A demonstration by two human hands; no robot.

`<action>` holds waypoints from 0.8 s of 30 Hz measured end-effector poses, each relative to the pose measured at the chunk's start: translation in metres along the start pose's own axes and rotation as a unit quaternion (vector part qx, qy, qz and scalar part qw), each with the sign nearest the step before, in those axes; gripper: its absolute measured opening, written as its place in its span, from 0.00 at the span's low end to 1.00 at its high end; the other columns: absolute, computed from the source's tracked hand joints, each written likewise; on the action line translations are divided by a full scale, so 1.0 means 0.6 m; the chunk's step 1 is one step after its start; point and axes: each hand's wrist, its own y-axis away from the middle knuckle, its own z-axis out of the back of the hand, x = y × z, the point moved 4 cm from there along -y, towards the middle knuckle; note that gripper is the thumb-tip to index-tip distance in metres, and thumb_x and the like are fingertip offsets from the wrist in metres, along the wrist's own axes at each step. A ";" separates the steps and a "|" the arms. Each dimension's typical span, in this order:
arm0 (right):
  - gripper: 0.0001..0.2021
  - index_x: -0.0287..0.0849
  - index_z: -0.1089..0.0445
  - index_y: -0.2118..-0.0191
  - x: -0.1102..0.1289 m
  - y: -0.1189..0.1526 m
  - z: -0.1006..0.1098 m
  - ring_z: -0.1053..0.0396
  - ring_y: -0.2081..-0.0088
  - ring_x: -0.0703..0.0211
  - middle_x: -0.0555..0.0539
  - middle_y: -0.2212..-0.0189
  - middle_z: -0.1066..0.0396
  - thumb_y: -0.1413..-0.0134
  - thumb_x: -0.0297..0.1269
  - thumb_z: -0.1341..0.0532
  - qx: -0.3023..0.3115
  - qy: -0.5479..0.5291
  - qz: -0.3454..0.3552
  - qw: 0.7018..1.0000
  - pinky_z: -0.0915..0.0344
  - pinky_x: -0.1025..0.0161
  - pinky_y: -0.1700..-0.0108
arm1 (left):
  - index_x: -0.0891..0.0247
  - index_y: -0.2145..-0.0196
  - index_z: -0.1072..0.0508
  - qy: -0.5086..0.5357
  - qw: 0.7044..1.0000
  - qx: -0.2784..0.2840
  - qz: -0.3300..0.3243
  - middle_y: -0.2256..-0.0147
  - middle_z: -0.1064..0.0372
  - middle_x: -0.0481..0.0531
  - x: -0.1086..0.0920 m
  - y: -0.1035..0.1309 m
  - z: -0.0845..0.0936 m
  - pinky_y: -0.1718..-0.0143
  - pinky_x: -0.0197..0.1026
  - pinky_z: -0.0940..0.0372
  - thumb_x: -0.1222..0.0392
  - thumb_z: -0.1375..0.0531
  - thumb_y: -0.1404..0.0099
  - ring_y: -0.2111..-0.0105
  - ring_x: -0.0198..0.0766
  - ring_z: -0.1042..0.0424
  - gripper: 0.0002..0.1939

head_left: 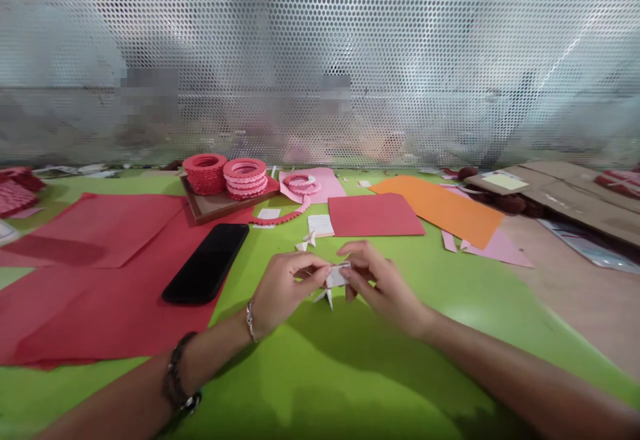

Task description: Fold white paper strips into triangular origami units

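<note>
I see the left hand (281, 288) and right hand (387, 288) each pinching the small white paper (337, 276) with closed fingertips, probably so it stays steady over the green tabletop (360, 387); folded white pieces (329, 299) lie near, perhaps for easy reach.

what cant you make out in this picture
Head view: any writing on the white paper piece, too small, partly covered by left hand and right hand.
Head view: what lies behind the perforated metal panel, obscured by it.
Head view: leftmost scalloped stack, cut off by the left edge.
</note>
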 end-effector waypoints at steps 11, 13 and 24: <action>0.12 0.36 0.35 0.75 -0.017 -0.009 0.006 0.37 0.82 0.71 0.52 0.81 0.35 0.51 0.42 0.44 -0.014 -0.165 -0.146 0.975 0.39 0.71 0.78 | 0.66 0.74 0.27 0.053 0.998 0.009 0.033 0.78 0.29 0.49 0.003 0.004 -0.003 0.78 0.30 0.38 0.64 0.44 0.44 0.79 0.32 0.32 0.06; 0.12 0.36 0.35 0.76 -0.015 -0.009 0.009 0.37 0.82 0.71 0.54 0.83 0.36 0.52 0.42 0.43 -0.024 -0.157 -0.145 0.977 0.39 0.71 0.78 | 0.66 0.74 0.27 0.060 0.997 0.009 0.036 0.78 0.29 0.49 0.005 0.004 -0.003 0.78 0.30 0.38 0.64 0.44 0.44 0.79 0.32 0.32 0.06; 0.12 0.39 0.41 0.76 -0.020 -0.001 0.006 0.45 0.87 0.73 0.57 0.87 0.41 0.48 0.41 0.47 -0.034 -0.106 -0.125 0.986 0.46 0.75 0.85 | 0.67 0.75 0.29 0.026 0.997 0.072 0.031 0.79 0.29 0.49 0.012 0.005 -0.014 0.76 0.31 0.38 0.62 0.48 0.41 0.78 0.33 0.30 0.10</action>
